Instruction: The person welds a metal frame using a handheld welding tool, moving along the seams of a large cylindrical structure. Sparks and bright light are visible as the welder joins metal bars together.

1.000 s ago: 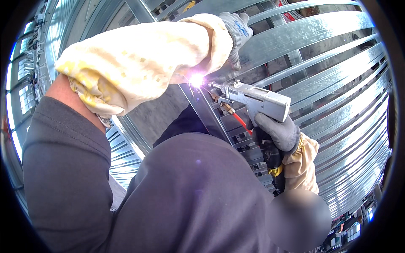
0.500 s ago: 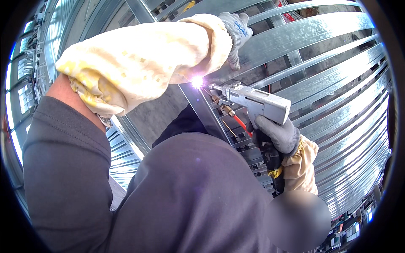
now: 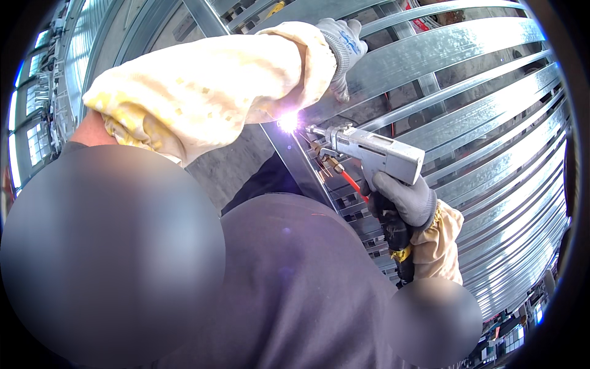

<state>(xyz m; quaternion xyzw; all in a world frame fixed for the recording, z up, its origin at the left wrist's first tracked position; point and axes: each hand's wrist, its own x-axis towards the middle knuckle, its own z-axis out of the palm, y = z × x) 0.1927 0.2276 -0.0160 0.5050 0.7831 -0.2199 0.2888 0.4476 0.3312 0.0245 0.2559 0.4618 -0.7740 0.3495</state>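
Note:
My right hand [image 3: 402,198], in a grey glove, is wrapped round the black grip of a silver pistol-shaped welding gun [image 3: 378,147]. The gun's nozzle points left, to a bright pink-white weld flash [image 3: 287,122] at the end of a steel beam [image 3: 298,161]. A red hose [image 3: 353,180] with a brass fitting runs under the gun. My left hand [image 3: 345,52], in a pale glove, lies on a wide galvanized steel bar [image 3: 424,52], thumb and fingers apart. The left forearm, in a cream protective sleeve [image 3: 203,89], passes just above the flash and hides part of the beam.
Rows of parallel galvanized bars [image 3: 491,132] fill the right side, with gaps between them. Another steel upright [image 3: 206,17] stands at the top left. Concrete floor [image 3: 224,166] shows below the left sleeve. My dark-clothed leg [image 3: 261,181] is close to the beam.
The weld flash has spread slightly, and orange sparks now show below the gun's nozzle. Both hands and the gun stay almost in place.

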